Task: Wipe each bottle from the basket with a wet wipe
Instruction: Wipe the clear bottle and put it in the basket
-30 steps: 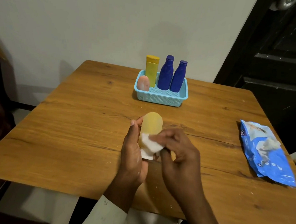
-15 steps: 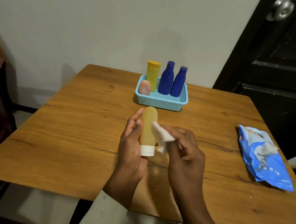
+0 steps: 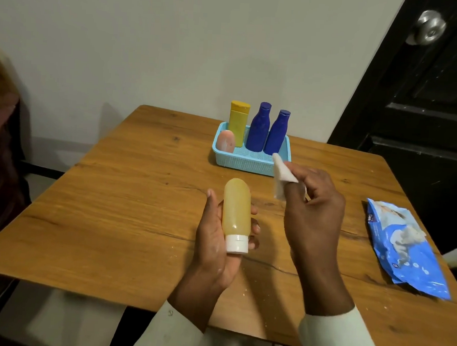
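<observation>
Here the left hand (image 3: 219,241) has its fingers (image 3: 253,229) curled around an amber tube bottle (image 3: 236,210), white cap (image 3: 236,243) toward the person, seemingly to steady it and show its side, while the right hand (image 3: 313,204) pinches a folded white wet wipe (image 3: 282,176) between thumb and fingertips, lifted clear of the bottle. Beyond them on the wooden table (image 3: 129,199), the light blue basket (image 3: 245,162) holds a yellow bottle (image 3: 238,122), two dark blue bottles (image 3: 268,131) and a pink rounded one (image 3: 225,142), all upright; the blue wipes pack (image 3: 405,245) lies well apart to the right.

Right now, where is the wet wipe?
The wipe is pinched in the right hand, raised over the table just in front of the basket, up and to the right of the bottle in the left hand.
</observation>
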